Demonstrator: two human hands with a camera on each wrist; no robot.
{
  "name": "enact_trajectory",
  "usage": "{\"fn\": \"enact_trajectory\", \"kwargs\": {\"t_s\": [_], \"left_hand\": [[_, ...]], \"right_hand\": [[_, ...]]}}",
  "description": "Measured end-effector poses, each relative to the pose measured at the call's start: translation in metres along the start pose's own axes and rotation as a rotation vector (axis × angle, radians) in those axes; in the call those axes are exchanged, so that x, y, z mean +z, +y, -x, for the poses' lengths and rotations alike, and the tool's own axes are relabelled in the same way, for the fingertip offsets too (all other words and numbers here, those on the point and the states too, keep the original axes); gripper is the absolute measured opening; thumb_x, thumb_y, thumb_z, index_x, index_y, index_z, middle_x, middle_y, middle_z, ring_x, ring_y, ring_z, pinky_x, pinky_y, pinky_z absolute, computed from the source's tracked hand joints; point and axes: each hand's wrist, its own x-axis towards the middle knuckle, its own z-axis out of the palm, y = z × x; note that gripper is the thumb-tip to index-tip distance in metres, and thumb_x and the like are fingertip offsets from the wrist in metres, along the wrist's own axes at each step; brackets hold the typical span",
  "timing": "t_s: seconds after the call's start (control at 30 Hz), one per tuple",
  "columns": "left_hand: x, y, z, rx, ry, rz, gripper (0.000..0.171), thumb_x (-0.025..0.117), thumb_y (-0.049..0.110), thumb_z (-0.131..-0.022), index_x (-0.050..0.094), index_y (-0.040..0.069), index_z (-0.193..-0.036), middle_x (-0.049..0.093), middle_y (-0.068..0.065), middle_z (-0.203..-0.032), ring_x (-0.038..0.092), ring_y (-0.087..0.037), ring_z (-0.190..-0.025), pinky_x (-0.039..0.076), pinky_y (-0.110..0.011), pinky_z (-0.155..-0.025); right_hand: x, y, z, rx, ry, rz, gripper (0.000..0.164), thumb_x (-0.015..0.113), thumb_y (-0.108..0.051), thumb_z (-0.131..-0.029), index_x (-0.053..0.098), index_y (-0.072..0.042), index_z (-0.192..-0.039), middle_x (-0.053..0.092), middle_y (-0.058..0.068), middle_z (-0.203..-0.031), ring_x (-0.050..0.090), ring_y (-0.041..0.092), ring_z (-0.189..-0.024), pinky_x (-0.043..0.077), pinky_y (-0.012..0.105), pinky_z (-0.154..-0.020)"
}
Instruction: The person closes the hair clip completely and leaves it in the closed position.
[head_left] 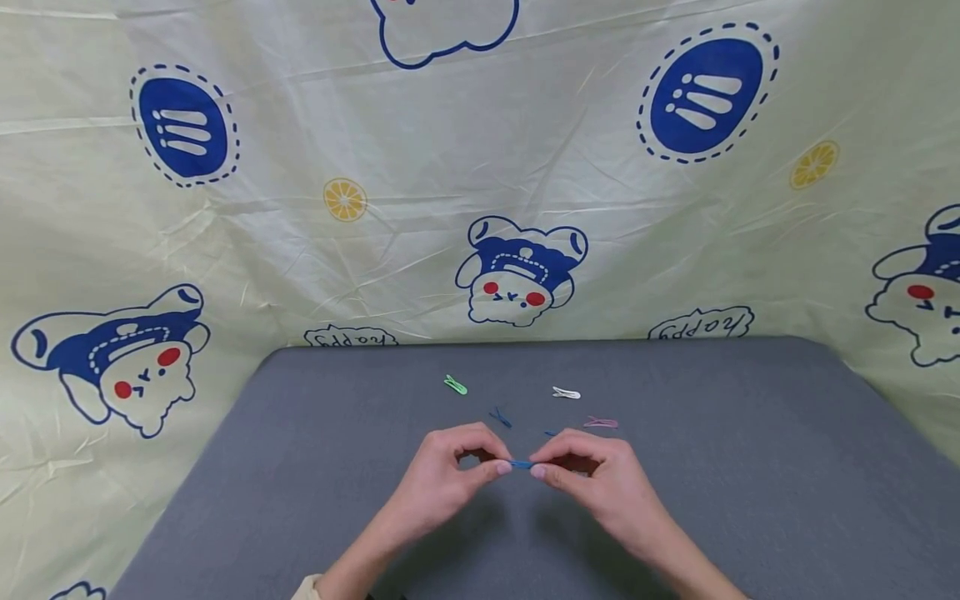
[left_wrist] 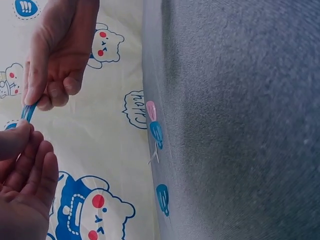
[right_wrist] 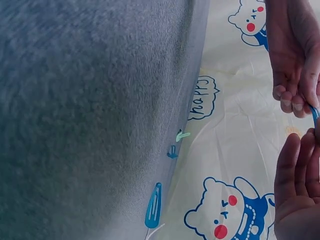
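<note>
A blue snap hair clip (head_left: 521, 464) is stretched level between both hands, above the grey table. My left hand (head_left: 442, 473) pinches one end of it with thumb and forefinger. The opposite end sits in the pinch of my right hand (head_left: 611, 477). Seen from the left wrist, the held clip (left_wrist: 28, 113) shows as a narrow blue strip, its ends covered by fingertips. Just beyond the hands lie a second blue clip (head_left: 501, 417) and a third blue clip (head_left: 551, 433), the latter mostly hidden behind the right hand.
Farther back on the grey table (head_left: 735, 467) lie a green clip (head_left: 455, 384), a white clip (head_left: 566, 392) and a pink clip (head_left: 602, 422). Behind the table's far edge hangs a pale cloth (head_left: 420, 275) printed with cartoon bears.
</note>
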Motion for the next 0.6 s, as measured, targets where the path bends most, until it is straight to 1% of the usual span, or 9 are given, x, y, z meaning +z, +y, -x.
{"fn": "enact_trajectory", "kwargs": {"t_s": [0.1,0.2,0.27,0.4,0.47,0.53,0.6], "left_hand": [[0.004,0.000,0.001,0.004,0.040,-0.026,0.016,0.073,0.008,-0.089,0.072,0.023,-0.086,0.065,0.010,-0.084,0.060,-0.013,-0.077,0.051,-0.030,-0.071],[0.008,0.001,0.003,-0.002,0.071,-0.057,0.017,0.073,0.007,-0.089,0.070,0.023,-0.086,0.063,0.012,-0.083,0.059,-0.011,-0.076,0.051,-0.030,-0.070],[0.011,0.002,0.004,-0.016,0.086,-0.081,0.017,0.072,0.006,-0.090,0.067,0.022,-0.086,0.061,0.011,-0.082,0.058,-0.011,-0.075,0.050,-0.029,-0.070],[0.015,0.004,0.005,-0.043,0.106,-0.128,0.020,0.070,0.006,-0.091,0.062,0.022,-0.084,0.058,0.011,-0.079,0.056,-0.010,-0.073,0.049,-0.028,-0.067],[0.016,0.005,0.005,-0.054,0.112,-0.135,0.019,0.069,0.008,-0.092,0.061,0.022,-0.083,0.058,0.010,-0.079,0.056,-0.010,-0.073,0.048,-0.028,-0.066],[0.016,0.006,0.005,-0.070,0.116,-0.122,0.017,0.069,0.010,-0.093,0.061,0.022,-0.083,0.059,0.010,-0.080,0.057,-0.010,-0.074,0.049,-0.029,-0.068],[0.015,0.006,0.005,-0.091,0.115,-0.100,0.015,0.069,0.013,-0.093,0.062,0.021,-0.084,0.060,0.010,-0.081,0.057,-0.010,-0.076,0.049,-0.029,-0.071]], "right_hand": [[0.003,0.003,0.001,-0.057,0.018,0.015,0.006,0.075,-0.019,-0.088,0.072,-0.020,-0.094,0.065,-0.001,-0.085,0.061,0.020,-0.075,0.053,0.031,-0.067],[0.007,0.004,0.002,-0.083,0.051,0.030,0.008,0.074,-0.015,-0.088,0.071,-0.020,-0.093,0.063,-0.003,-0.083,0.061,0.018,-0.074,0.054,0.030,-0.068],[0.011,0.003,0.003,-0.103,0.095,0.055,0.009,0.075,-0.013,-0.087,0.071,-0.020,-0.092,0.063,-0.005,-0.082,0.062,0.016,-0.074,0.054,0.030,-0.069],[0.020,-0.001,0.006,-0.190,0.194,0.125,0.013,0.075,-0.009,-0.087,0.070,-0.020,-0.092,0.063,-0.009,-0.083,0.063,0.012,-0.074,0.054,0.028,-0.070],[0.023,-0.003,0.007,-0.224,0.231,0.153,0.015,0.075,-0.007,-0.087,0.069,-0.021,-0.092,0.063,-0.010,-0.083,0.062,0.011,-0.073,0.053,0.027,-0.069],[0.025,-0.004,0.007,-0.218,0.253,0.155,0.017,0.075,-0.006,-0.086,0.069,-0.021,-0.091,0.062,-0.011,-0.083,0.061,0.011,-0.073,0.054,0.026,-0.070],[0.025,-0.004,0.006,-0.180,0.256,0.137,0.016,0.075,-0.006,-0.086,0.069,-0.021,-0.091,0.063,-0.010,-0.083,0.062,0.012,-0.072,0.054,0.026,-0.071]]}}
